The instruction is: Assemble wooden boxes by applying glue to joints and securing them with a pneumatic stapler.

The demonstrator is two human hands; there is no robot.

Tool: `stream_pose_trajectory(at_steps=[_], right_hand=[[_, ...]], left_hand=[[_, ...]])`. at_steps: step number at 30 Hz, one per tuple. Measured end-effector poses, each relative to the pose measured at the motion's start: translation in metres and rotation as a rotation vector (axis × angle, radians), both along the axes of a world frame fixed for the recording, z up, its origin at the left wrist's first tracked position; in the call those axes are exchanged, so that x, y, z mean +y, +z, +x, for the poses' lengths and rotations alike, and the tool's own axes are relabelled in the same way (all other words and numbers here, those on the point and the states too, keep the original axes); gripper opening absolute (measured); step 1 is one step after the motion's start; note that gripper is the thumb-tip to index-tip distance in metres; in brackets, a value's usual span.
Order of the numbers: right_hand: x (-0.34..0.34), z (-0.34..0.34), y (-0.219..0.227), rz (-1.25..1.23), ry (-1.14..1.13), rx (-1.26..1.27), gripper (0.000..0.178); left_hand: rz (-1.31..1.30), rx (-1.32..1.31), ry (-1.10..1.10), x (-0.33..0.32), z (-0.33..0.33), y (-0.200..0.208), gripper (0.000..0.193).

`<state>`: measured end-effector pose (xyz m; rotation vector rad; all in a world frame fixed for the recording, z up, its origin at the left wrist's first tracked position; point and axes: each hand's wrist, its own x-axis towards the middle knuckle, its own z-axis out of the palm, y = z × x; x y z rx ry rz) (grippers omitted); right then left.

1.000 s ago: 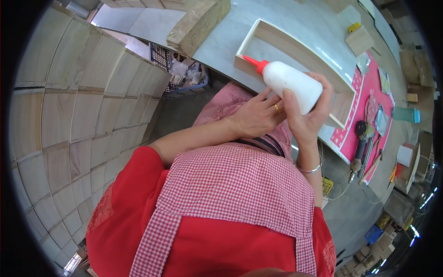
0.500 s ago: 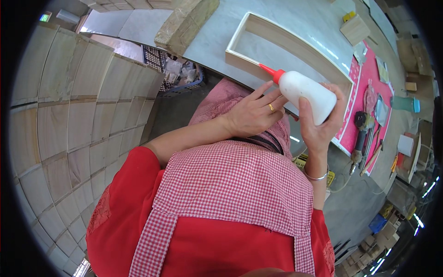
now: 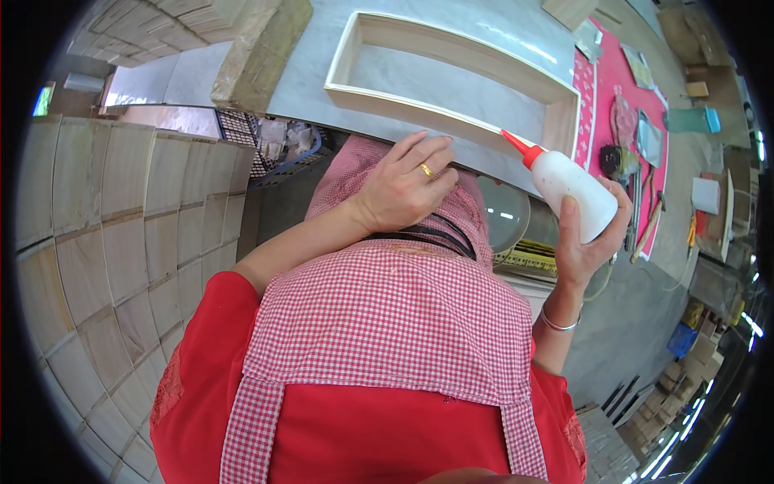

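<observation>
My right hand (image 3: 592, 246) is closed around a white squeeze bottle (image 3: 571, 192) with a red pointed nozzle (image 3: 520, 148). The bottle is tilted, its tip up and to the left, over the near right part of a long wooden frame (image 3: 419, 103). Whether the tip touches the frame's near wall, I cannot tell. This pale rectangular frame lies on the grey tabletop (image 3: 302, 81). My left hand (image 3: 407, 184), with a gold ring, is at the table's near edge in front of the frame. Its fingers are loosely bent and apart, holding nothing.
Pink patterned sheeting (image 3: 601, 105) covers the table's right part, with a hammer (image 3: 651, 226) and other tools on it. A teal jar (image 3: 692, 120) stands beyond. Stacked wooden pieces (image 3: 121, 242) rise at my left. A blue basket (image 3: 294, 157) of small packets sits below the table edge.
My right hand and the bottle have moved right, away from my left hand. My left hand has shifted left to the table edge. The whole view has turned slightly.
</observation>
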<state>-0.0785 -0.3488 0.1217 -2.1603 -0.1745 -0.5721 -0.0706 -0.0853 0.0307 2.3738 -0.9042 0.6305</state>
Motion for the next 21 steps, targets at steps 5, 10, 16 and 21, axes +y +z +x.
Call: stream_pose_trajectory(at_steps=[5, 10, 16, 21], right_hand=[[-0.024, -0.01, 0.002, -0.064, -0.109, -0.042, 0.048], [-0.045, -0.018, 0.002, -0.146, -0.189, -0.093, 0.045], [-0.063, -0.024, 0.002, -0.075, -0.276, -0.073, 0.043], [-0.069, -0.022, -0.001, -0.047, -0.293, -0.076, 0.045]], left_hand=[[0.004, 0.025, 0.004, -0.003, 0.0, 0.003, 0.018], [-0.002, 0.011, -0.019, -0.006, 0.001, 0.007, 0.02], [0.017, 0.035, -0.022, -0.008, 0.0, 0.007, 0.022], [0.015, 0.082, -0.038, -0.005, 0.002, 0.006, 0.025]])
